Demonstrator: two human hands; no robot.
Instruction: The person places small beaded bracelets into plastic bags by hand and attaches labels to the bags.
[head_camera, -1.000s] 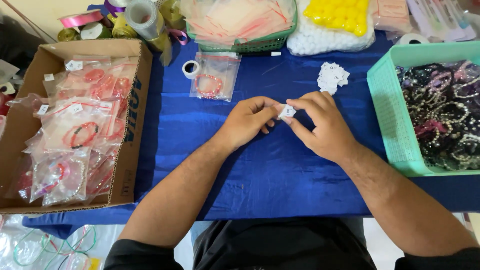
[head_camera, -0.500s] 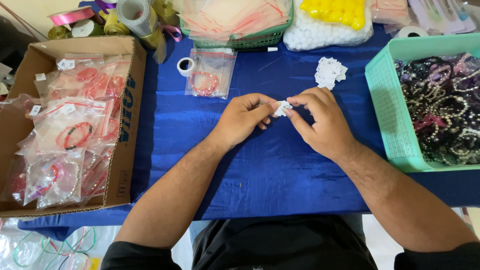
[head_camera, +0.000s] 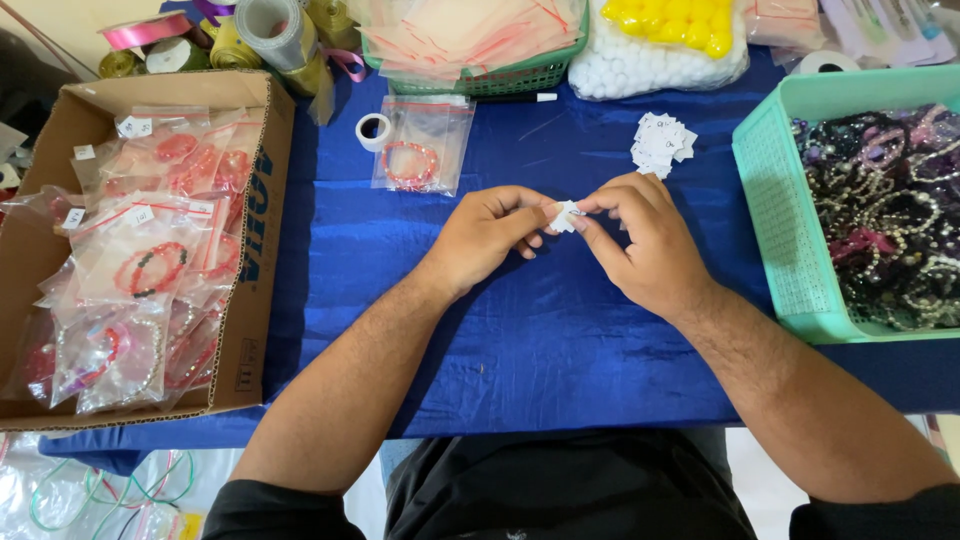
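I pinch a small white paper tag (head_camera: 566, 215) between my left hand (head_camera: 490, 237) and right hand (head_camera: 645, 245) above the blue cloth (head_camera: 520, 340).

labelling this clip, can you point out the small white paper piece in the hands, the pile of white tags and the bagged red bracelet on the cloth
small white paper piece (head_camera: 565, 215), head view, on its middle between both hands
pile of white tags (head_camera: 661, 143), head view, on the pile's centre
bagged red bracelet (head_camera: 410, 163), head view, on the red beads

Small white paper tag (head_camera: 565, 215) now pinched from both sides, left hand (head_camera: 490, 235) fingertips newly closed on it, opposite right hand (head_camera: 640, 240)
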